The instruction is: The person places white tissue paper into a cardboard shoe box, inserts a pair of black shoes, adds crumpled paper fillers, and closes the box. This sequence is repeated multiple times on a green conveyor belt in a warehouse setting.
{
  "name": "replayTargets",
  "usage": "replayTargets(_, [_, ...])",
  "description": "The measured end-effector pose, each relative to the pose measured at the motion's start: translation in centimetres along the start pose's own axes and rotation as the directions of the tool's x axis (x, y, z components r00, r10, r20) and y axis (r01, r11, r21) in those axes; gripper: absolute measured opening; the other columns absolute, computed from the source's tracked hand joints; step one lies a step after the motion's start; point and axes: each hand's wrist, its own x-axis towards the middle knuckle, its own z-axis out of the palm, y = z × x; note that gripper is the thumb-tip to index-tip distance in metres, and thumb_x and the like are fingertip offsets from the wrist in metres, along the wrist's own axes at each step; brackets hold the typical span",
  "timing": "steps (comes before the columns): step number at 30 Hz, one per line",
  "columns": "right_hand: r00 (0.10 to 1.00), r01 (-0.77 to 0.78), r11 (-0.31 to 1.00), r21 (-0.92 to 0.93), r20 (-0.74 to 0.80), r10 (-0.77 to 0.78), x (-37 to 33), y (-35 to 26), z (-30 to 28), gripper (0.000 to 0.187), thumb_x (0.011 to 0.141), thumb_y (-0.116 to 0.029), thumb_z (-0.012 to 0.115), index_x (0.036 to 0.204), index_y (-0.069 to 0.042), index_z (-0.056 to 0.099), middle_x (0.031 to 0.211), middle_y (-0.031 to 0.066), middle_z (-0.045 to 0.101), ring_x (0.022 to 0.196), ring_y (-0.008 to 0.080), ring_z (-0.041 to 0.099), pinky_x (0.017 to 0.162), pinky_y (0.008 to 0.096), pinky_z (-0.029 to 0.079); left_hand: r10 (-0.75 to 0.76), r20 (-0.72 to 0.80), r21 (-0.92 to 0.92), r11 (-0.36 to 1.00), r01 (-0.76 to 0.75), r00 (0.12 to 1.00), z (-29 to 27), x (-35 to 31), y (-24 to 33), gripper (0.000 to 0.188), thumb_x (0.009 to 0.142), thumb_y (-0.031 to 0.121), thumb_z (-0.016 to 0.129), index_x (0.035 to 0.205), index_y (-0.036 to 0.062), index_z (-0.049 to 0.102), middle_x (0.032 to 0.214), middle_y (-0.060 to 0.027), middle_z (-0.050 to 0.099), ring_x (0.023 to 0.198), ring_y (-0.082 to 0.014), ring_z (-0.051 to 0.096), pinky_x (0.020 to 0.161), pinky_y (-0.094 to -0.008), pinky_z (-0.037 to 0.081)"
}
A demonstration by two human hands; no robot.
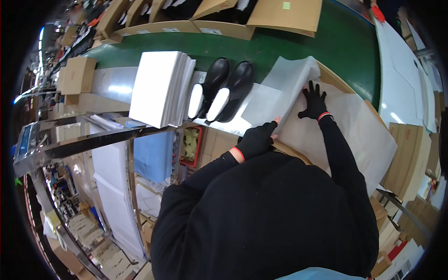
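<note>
A shoebox (332,74) lies open in front of me, lined with a large sheet of thin white tissue paper (361,126) that spills over its right and near sides. My right hand (314,101), in a black glove, presses on the paper inside the box with its fingers spread. At the near left side of the box, my left hand (255,140), also gloved with bare fingertips, closes on the edge of the paper's folded left flap (280,88). Left of the box stand two black ankle boots (239,86) with white stuffing in their openings.
A thick stack of white sheets (154,88) stands left of the boots. Open cardboard boxes (224,28) line the far side of the green conveyor belt (345,42). Brown cartons (403,156) are piled at the right. A metal frame (88,147) stands at the left.
</note>
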Motion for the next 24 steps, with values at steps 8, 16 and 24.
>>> replayTargets(8, [0.994, 0.020, 0.997, -0.080, 0.107, -0.011, -6.4, -1.6, 2.2, 0.148, 0.036, -0.051, 0.089, 0.149, -0.001, 0.006, 0.152, 0.0286, 0.006, 0.139, 0.0489, 0.009, 0.101, 0.0703, 0.020, -0.203, -0.751, -0.075, 0.972, 0.225, 0.629, -12.1, -8.8, -8.4, 0.064, 0.074, 0.001, 0.067, 0.134, 0.0033, 0.043, 0.115, -0.0140, 0.058, 0.089, -0.0262, 0.063, 0.074, -0.0289, 0.050])
replayTargets(16, [0.993, 0.080, 0.995, 0.062, 0.082, -0.085, -5.7, -3.1, 1.3, 0.142, 0.040, -0.051, 0.088, 0.148, 0.000, 0.009, 0.152, 0.0289, 0.005, 0.139, 0.0495, 0.009, 0.101, 0.0694, 0.020, -0.426, -0.635, -0.289, 0.905, 0.313, 0.645, -12.3, -5.8, -16.4, 0.056, 0.078, 0.030, 0.076, 0.120, -0.0006, 0.058, 0.099, -0.0159, 0.068, 0.091, -0.0230, 0.066, 0.075, -0.0327, 0.051])
replayTargets(24, [0.920, 0.306, 0.603, 0.737, -0.391, 0.011, -7.0, 0.5, -1.8, 0.059, 0.086, -0.024, 0.069, 0.134, 0.001, 0.045, 0.130, 0.0180, 0.054, 0.121, 0.0261, 0.053, 0.099, 0.0359, 0.042, -0.305, -0.682, -0.467, 0.881, -0.076, 0.665, -29.5, -5.4, -4.3, 0.036, 0.088, 0.028, 0.061, 0.107, -0.0028, 0.065, 0.093, -0.0084, 0.067, 0.081, -0.0138, 0.063, 0.074, -0.0257, 0.049])
